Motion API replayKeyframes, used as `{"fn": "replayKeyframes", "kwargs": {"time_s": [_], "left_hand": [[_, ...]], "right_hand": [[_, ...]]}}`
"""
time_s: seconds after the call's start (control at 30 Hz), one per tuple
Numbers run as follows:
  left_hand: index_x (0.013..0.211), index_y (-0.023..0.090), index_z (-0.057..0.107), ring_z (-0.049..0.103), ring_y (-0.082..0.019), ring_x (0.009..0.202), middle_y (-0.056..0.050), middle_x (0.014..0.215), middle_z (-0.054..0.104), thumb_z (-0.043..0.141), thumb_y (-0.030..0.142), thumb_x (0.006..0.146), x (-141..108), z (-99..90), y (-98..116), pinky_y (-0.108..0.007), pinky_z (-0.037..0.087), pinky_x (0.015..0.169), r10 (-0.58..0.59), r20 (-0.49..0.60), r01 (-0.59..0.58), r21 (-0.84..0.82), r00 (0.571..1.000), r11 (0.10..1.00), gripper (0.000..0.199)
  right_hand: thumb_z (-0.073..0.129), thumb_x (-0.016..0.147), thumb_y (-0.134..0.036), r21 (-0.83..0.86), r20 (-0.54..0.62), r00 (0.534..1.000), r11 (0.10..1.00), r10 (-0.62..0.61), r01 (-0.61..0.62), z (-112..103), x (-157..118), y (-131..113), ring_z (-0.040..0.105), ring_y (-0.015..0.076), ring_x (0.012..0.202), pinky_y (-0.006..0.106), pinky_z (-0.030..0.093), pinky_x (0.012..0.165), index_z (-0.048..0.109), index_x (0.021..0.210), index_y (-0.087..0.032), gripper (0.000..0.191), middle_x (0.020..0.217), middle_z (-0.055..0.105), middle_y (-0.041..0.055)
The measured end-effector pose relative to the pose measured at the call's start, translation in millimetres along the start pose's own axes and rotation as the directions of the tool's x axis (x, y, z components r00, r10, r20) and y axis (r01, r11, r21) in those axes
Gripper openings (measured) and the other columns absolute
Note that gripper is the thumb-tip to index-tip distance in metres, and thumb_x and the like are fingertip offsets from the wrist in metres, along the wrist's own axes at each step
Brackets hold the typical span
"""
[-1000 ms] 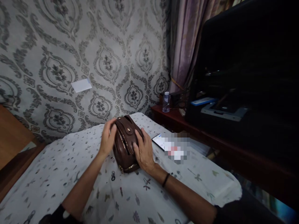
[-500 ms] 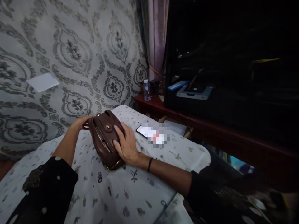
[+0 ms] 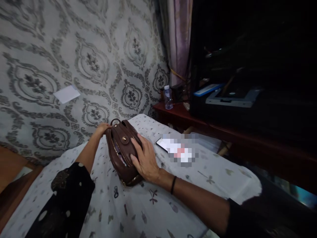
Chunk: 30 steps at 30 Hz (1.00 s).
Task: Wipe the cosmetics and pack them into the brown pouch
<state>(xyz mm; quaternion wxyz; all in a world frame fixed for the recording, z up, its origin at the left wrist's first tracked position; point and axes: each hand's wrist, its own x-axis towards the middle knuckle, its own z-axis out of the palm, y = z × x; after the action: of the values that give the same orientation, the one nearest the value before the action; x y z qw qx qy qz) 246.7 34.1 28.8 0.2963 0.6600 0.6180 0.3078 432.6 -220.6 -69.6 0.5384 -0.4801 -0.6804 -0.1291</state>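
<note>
A brown leather bag (image 3: pixel 121 150) with a gold snap and partly open zips rests on a white patterned cloth (image 3: pixel 99 205). Small items show inside the gap, too dim to name. At the bag's far left corner is my left hand (image 3: pixel 102 129), its fingers mostly hidden behind the edge. My right hand (image 3: pixel 146 158) lies over the bag's right side with its fingers spread against the leather. To the right of that hand a phone (image 3: pixel 162 144) with a lit, partly blurred screen lies on the cloth.
A clear bottle (image 3: pixel 168 97) stands on a dark red cabinet (image 3: pixel 178 112) at the back. Beyond it are a blue box (image 3: pixel 208 89) and a grey device (image 3: pixel 230 98). White paper (image 3: pixel 66 94) is on the patterned wall, left of a purple curtain (image 3: pixel 182 36).
The view has shifted left, so the scene sits further right. The bag's gap looks a little wider, and its strap loop now stands up at the far end. Both hands remain on the bag.
</note>
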Motion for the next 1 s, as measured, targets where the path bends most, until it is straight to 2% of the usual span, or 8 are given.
{"fn": "replayKeyframes", "kwargs": {"time_s": [0.17,0.3,0.43,0.6,0.77,0.87,1.0], "left_hand": [[0.127,0.016,0.06,0.064,-0.026,0.109,-0.009,0.128,0.062,0.064,0.038,0.095,-16,0.0,1,-0.046,0.057,0.091,0.015,-0.098,-0.018,-0.029,0.995,0.999,0.038],[0.127,0.017,0.06,0.064,-0.025,0.109,-0.01,0.128,0.062,0.063,0.038,0.095,-27,0.5,4,-0.046,0.057,0.091,0.045,-0.117,-0.055,-0.082,0.992,0.995,0.039],[0.128,0.017,0.059,0.065,-0.024,0.108,-0.01,0.128,0.062,0.063,0.037,0.096,-24,-0.8,15,-0.046,0.057,0.091,-0.009,-0.046,0.005,-0.082,0.999,0.997,0.038],[0.128,0.017,0.059,0.065,-0.024,0.109,-0.01,0.128,0.062,0.063,0.037,0.095,-6,-0.6,44,-0.046,0.057,0.091,-0.076,0.09,0.074,0.02,0.993,0.997,0.038],[0.127,0.017,0.06,0.065,-0.024,0.108,-0.01,0.127,0.063,0.064,0.036,0.095,7,14.2,61,-0.046,0.057,0.09,-0.089,0.224,0.073,0.079,0.971,0.994,0.037],[0.127,0.017,0.06,0.065,-0.024,0.108,-0.01,0.127,0.063,0.063,0.037,0.095,9,24.8,59,-0.045,0.057,0.09,-0.053,0.229,0.041,0.055,0.972,0.998,0.037],[0.127,0.017,0.06,0.065,-0.025,0.109,-0.01,0.128,0.062,0.063,0.037,0.095,14,30.7,54,-0.046,0.057,0.091,0.019,0.167,-0.018,-0.008,0.986,1.0,0.038]], "right_hand": [[0.042,0.1,-0.029,0.001,-0.027,0.999,1.0,-0.021,0.021,2,0,1,0.039,0.0342,0.139,0.058,0.041,0.11,0.026,0.157,-0.019,0.06,0.154,0.034,0.0217],[0.041,0.1,-0.029,0.0,-0.028,0.999,1.0,-0.031,0.031,1,1,1,0.039,0.0342,0.139,0.058,0.042,0.109,0.026,0.157,-0.018,0.06,0.154,0.035,0.0224],[0.041,0.1,-0.029,-0.011,-0.032,0.999,1.0,-0.028,0.028,0,1,0,0.04,0.0341,0.137,0.058,0.043,0.108,0.027,0.156,-0.018,0.059,0.153,0.036,0.0218],[0.042,0.1,-0.03,-0.009,-0.043,0.998,0.999,-0.049,0.049,1,1,2,0.041,0.0337,0.136,0.057,0.043,0.108,0.031,0.154,-0.016,0.057,0.151,0.039,0.0215],[0.043,0.099,-0.033,0.01,-0.031,0.998,0.999,-0.05,0.05,-2,2,3,0.042,0.0334,0.134,0.056,0.044,0.108,0.037,0.15,-0.015,0.054,0.148,0.042,0.0214],[0.046,0.098,-0.034,0.033,-0.035,0.998,0.998,-0.055,0.056,-5,4,4,0.043,0.0326,0.133,0.055,0.044,0.107,0.042,0.147,-0.016,0.052,0.145,0.046,0.0203],[0.05,0.095,-0.035,0.057,-0.066,0.996,0.997,-0.055,0.059,-7,7,4,0.046,0.0328,0.128,0.056,0.045,0.105,0.048,0.142,-0.016,0.05,0.141,0.048,0.0201]]}}
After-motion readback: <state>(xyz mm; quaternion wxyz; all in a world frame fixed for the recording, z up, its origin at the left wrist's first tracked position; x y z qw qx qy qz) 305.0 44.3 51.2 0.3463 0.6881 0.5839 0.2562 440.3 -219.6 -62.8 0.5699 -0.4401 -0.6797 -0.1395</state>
